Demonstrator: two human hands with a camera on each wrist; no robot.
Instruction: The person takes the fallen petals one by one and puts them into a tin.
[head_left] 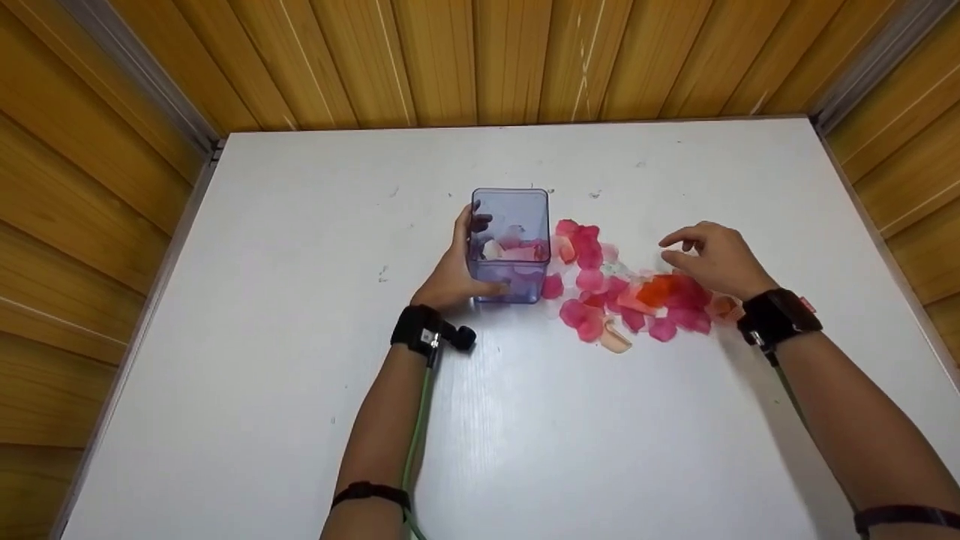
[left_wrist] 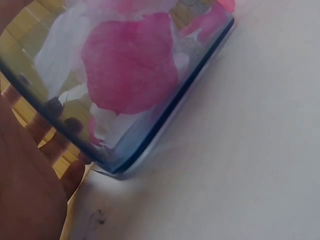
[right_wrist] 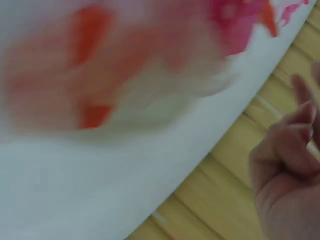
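we have a loose heap of thin pink, orange and cream petals (head_left: 634, 294) right of the frame's centre, spread over the white tabletop (head_left: 262, 315); beside it, at the centre, stands a clear bluish open-topped box (head_left: 525, 207) with some pink and whitish petals (left_wrist: 132, 65) inside. our left hand (head_left: 452, 271) grips the box round its left side, thumb along the near wall. our right hand (head_left: 716, 259) is by the heap's upper right end, fingers loosely bent, thumb apart from them, nothing visible between. we judge the petals nearly weightless, soft and easily creased, best pinched lightly by a raised edge or in small clumps; the box looks light, stiff and perhaps slippery, best held by its sides below the rim
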